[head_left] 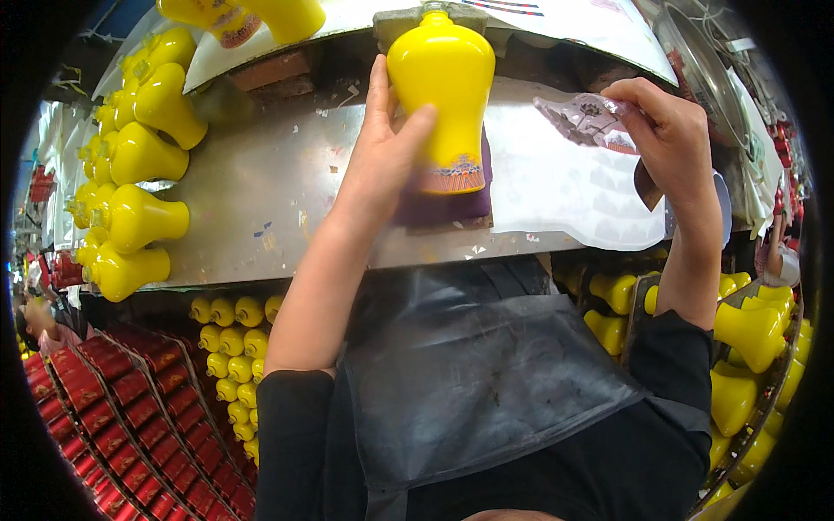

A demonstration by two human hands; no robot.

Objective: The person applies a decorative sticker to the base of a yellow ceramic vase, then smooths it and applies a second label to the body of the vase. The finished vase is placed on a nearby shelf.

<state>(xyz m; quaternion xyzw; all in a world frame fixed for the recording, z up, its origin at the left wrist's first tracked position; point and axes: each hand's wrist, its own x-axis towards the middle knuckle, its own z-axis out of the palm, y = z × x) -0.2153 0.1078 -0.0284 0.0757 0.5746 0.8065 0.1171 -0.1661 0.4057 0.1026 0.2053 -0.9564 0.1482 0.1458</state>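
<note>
A glossy yellow bottle (441, 82) with a patterned band round its foot lies in front of me, neck pointing away, over a purple cloth pad (443, 208). My left hand (387, 143) grips its left side, thumb on top. Out to the right, my right hand (669, 126) pinches a thin, see-through decal sheet (586, 117) printed with dark flowers; the sheet hangs apart from the bottle. A brown, flat-edged piece (647, 187) shows below that hand, perhaps a scraper held in the palm; its hidden part keeps me from telling. White backing paper (556, 195) lies under the right hand.
Several yellow bottles (143, 217) lie in a row along the metal table's (287, 191) left edge. More yellow bottles (230, 339) are stacked below left, others (738, 391) in racks at lower right. Red boxes (130, 408) fill the lower left. A white board (556, 26) spans the back.
</note>
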